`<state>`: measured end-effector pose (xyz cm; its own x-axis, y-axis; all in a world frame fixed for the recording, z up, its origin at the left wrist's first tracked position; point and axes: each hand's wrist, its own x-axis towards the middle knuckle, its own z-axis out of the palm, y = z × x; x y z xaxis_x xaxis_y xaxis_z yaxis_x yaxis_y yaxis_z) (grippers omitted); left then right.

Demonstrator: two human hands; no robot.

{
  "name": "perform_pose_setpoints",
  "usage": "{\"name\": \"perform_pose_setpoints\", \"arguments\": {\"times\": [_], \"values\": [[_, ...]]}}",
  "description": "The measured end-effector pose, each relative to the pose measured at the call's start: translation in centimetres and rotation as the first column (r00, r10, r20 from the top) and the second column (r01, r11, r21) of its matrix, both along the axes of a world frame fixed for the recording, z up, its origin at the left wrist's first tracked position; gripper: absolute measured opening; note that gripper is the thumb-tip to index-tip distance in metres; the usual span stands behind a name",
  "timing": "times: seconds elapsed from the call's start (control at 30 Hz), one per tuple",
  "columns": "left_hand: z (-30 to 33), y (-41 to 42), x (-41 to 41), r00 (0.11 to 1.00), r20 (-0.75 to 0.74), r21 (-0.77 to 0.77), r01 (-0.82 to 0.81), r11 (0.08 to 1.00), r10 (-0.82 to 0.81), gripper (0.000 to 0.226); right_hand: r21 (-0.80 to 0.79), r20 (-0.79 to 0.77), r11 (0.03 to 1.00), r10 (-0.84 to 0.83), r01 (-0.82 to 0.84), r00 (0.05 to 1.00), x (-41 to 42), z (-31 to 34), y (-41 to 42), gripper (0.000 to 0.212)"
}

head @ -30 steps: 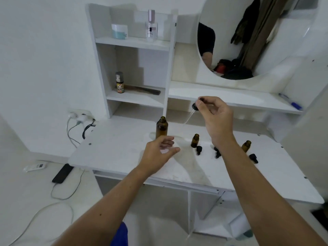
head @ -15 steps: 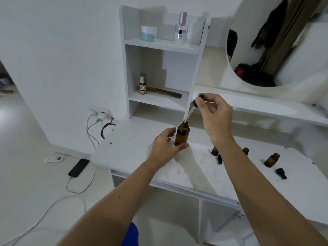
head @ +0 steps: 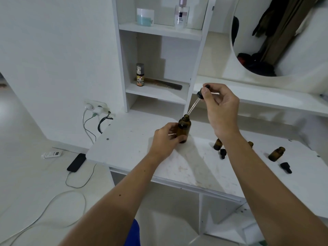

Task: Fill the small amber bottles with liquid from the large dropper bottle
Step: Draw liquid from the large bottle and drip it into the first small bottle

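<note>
The large amber bottle (head: 184, 128) stands upright on the white desk (head: 134, 144), and my left hand (head: 166, 139) grips its body. My right hand (head: 220, 107) pinches the black bulb of the glass dropper (head: 194, 104); its tilted tip sits at the bottle's open mouth. Three small amber bottles stand open to the right: one (head: 218, 144) beside my right forearm, one (head: 250, 144) mostly hidden behind it, one (head: 276, 154) farther right. Small black dropper caps (head: 222, 153) (head: 286, 167) lie next to them.
A white shelf unit (head: 159, 31) rises behind the desk with a jar, a spray bottle, a small labelled bottle (head: 139, 74) and a comb. A round mirror (head: 276, 36) hangs at right. Plugs, cables and a phone (head: 76, 162) lie on the floor at left.
My left hand went from hovering open before the large bottle to gripping it. My right hand brought the dropper's tip to the bottle's mouth. The camera shifted left.
</note>
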<state>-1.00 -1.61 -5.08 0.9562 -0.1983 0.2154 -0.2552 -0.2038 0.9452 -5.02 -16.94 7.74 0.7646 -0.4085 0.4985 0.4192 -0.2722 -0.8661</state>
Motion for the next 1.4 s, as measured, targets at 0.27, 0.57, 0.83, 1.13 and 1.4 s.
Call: {"name": "perform_pose_setpoints", "arguments": {"times": [0.27, 0.57, 0.83, 1.13, 1.4], "values": [[0.1, 0.1, 0.0, 1.0, 0.011, 0.006, 0.0, 1.0, 0.0, 0.05, -0.036, -0.132, 0.997, 0.068, -0.073, 0.989, 0.3, -2.6, 1.1, 0.008], [-0.2, 0.0, 0.1, 1.0, 0.017, -0.002, 0.001, 1.0, -0.001, 0.049, -0.052, -0.272, 0.998, 0.016, -0.032, 0.962, 0.3, -4.5, 1.2, 0.009], [-0.4, 0.0, 0.1, 1.0, 0.016, 0.003, 0.007, 1.0, -0.007, 0.05, -0.047, -0.273, 0.999, -0.014, 0.001, 0.962, 0.4, -4.2, 1.6, 0.011], [-0.3, -0.2, 0.0, 0.999, 0.037, 0.051, -0.002, 0.999, 0.0, 0.049, -0.125, -0.305, 0.992, -0.013, -0.026, 0.952, 0.1, -3.5, 1.4, 0.009], [-0.2, -0.3, -0.4, 0.997, 0.079, 0.163, -0.03, 0.986, 0.017, 0.051, -0.065, -0.184, 0.998, 0.006, -0.018, 0.983, -1.2, -0.2, 1.2, 0.009]]}}
